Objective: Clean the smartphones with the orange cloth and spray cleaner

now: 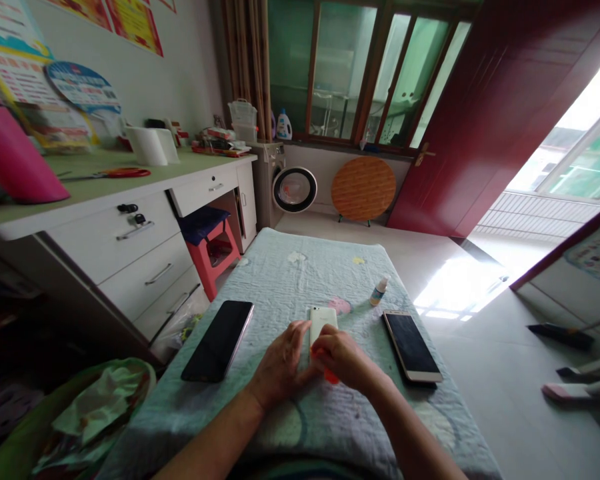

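A white phone [323,320] lies face down in the middle of a table covered by a pale blue cloth [280,273]. My left hand [280,363] rests on the phone's near left edge, fingers curled against it. My right hand [347,360] is closed on a small orange thing [330,377] pressed at the phone's near end. A black phone [219,339] lies to the left of my hands. To the right lies a gold-rimmed phone [411,345], screen up. A small bottle [379,291] stands beyond it.
A white desk with drawers [130,233] runs along the left, with a red stool [211,250] under it. A green bin with crumpled paper [95,407] sits at lower left. A washing machine [293,187] and a round wooden board [363,189] stand against the far wall. A red door [490,120] is open on the right.
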A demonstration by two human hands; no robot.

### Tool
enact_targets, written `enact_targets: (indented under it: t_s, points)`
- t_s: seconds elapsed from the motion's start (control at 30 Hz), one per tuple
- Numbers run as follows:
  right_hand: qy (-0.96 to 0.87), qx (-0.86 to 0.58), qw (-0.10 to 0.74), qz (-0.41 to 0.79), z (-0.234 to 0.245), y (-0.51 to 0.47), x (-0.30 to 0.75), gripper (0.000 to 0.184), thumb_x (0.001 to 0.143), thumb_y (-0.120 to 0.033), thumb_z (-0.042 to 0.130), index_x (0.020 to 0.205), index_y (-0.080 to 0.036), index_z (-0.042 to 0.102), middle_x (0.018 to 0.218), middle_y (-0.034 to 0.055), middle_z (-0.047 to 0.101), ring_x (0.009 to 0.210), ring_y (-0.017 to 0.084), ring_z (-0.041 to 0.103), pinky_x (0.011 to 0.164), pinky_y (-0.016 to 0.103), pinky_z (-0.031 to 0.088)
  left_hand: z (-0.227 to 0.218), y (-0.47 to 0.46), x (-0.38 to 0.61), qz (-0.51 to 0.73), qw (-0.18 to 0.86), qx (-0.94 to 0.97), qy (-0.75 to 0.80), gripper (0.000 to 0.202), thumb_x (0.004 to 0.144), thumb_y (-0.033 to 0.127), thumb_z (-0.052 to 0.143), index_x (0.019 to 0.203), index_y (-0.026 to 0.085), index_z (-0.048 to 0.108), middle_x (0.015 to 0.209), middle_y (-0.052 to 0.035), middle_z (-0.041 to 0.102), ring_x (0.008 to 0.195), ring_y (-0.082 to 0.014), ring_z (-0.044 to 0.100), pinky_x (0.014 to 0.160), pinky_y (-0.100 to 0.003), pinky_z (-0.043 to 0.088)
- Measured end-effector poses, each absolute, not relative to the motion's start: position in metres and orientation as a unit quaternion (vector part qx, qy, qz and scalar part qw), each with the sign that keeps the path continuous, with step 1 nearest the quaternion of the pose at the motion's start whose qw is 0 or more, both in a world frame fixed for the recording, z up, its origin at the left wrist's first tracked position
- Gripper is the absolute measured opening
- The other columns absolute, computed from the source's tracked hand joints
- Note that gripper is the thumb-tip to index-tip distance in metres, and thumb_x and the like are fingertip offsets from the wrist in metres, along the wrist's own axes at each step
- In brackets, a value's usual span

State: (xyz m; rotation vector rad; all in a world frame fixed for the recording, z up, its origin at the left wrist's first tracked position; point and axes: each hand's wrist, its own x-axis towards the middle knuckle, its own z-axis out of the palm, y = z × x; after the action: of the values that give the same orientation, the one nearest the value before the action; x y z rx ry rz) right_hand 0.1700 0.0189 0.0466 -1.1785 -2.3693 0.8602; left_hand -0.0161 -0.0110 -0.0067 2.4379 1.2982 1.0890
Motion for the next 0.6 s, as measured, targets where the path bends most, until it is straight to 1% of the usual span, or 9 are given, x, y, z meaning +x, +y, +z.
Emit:
enact_targets:
  t_s: [0.07, 0.13, 0.2, 0.27, 0.37, 0.47, 0.6]
  points:
    - [-0.831, -0.407, 0.184, 0.332, 0.047, 0.006, 0.178, 0.02, 0.082, -0.007, 0.055, 0.081, -0.019, 0.072, 0.09, 0.0012, 0.061, 0.077, 0.01, 0.058, 0.072, 0.02, 0.041, -0.003, -0.011, -0.016, 0.34, 0.082, 0.824, 0.446, 0.063, 0.088, 0.051, 0.062, 0.136, 0.015, 0.044, 0.133, -0.0189, 0.053, 0.122, -0.0325, 0.054, 0.1, -0.049, 0.049]
    - [-0.823, -0.412, 0.186, 0.343, 0.047, 0.0, 0.185, 0.02, 0.082, -0.008, 0.056, 0.081, -0.019, 0.072, 0.09, 0.0014, 0.061, 0.079, 0.011, 0.059, 0.073, 0.02, 0.041, 0.002, -0.011, -0.015, 0.301, 0.084, 0.836, 0.451, 0.049, 0.089, 0.05, 0.062, 0.125, 0.017, 0.057, 0.131, -0.0158, 0.057, 0.118, -0.032, 0.057, 0.099, -0.049, 0.049]
    - [-0.819, -0.424, 0.186, 0.339, 0.047, 0.002, 0.19, 0.019, 0.081, -0.008, 0.058, 0.081, -0.019, 0.073, 0.089, 0.0019, 0.061, 0.079, 0.011, 0.059, 0.073, 0.02, 0.042, 0.006, -0.012, -0.015, 0.275, 0.093, 0.848, 0.444, 0.044, 0.089, 0.052, 0.061, 0.117, 0.019, 0.064, 0.129, -0.0126, 0.061, 0.113, -0.0313, 0.059, 0.098, -0.049, 0.048]
    - [-0.816, -0.44, 0.186, 0.326, 0.046, 0.009, 0.192, 0.019, 0.079, -0.008, 0.059, 0.081, -0.018, 0.074, 0.087, 0.0023, 0.062, 0.078, 0.012, 0.059, 0.072, 0.02, 0.042, 0.01, -0.013, -0.015, 0.271, 0.1, 0.853, 0.435, 0.047, 0.089, 0.057, 0.059, 0.116, 0.018, 0.065, 0.126, -0.0115, 0.065, 0.11, -0.0313, 0.06, 0.097, -0.049, 0.047]
    - [-0.817, -0.466, 0.181, 0.285, 0.043, 0.029, 0.19, 0.019, 0.078, -0.007, 0.059, 0.082, -0.017, 0.074, 0.085, 0.0033, 0.063, 0.078, 0.013, 0.059, 0.072, 0.021, 0.041, 0.015, -0.015, -0.015, 0.281, 0.11, 0.85, 0.431, 0.053, 0.089, 0.061, 0.055, 0.117, 0.017, 0.065, 0.124, -0.012, 0.065, 0.108, -0.031, 0.06, 0.096, -0.048, 0.047]
    - [-0.816, -0.499, 0.177, 0.233, 0.041, 0.055, 0.184, 0.018, 0.079, -0.008, 0.059, 0.085, -0.017, 0.075, 0.084, 0.0033, 0.064, 0.08, 0.014, 0.06, 0.076, 0.022, 0.041, 0.018, -0.015, -0.015, 0.285, 0.125, 0.848, 0.429, 0.052, 0.09, 0.061, 0.053, 0.12, 0.019, 0.064, 0.124, -0.0108, 0.065, 0.107, -0.0296, 0.06, 0.095, -0.046, 0.047]
    - [-0.803, -0.534, 0.185, 0.192, 0.038, 0.084, 0.173, 0.019, 0.081, -0.01, 0.056, 0.086, -0.015, 0.074, 0.088, 0.0055, 0.063, 0.084, 0.016, 0.059, 0.078, 0.023, 0.04, 0.021, -0.016, -0.015, 0.265, 0.132, 0.848, 0.439, 0.05, 0.089, 0.059, 0.057, 0.121, 0.021, 0.064, 0.126, -0.0088, 0.064, 0.105, -0.0296, 0.059, 0.094, -0.046, 0.047]
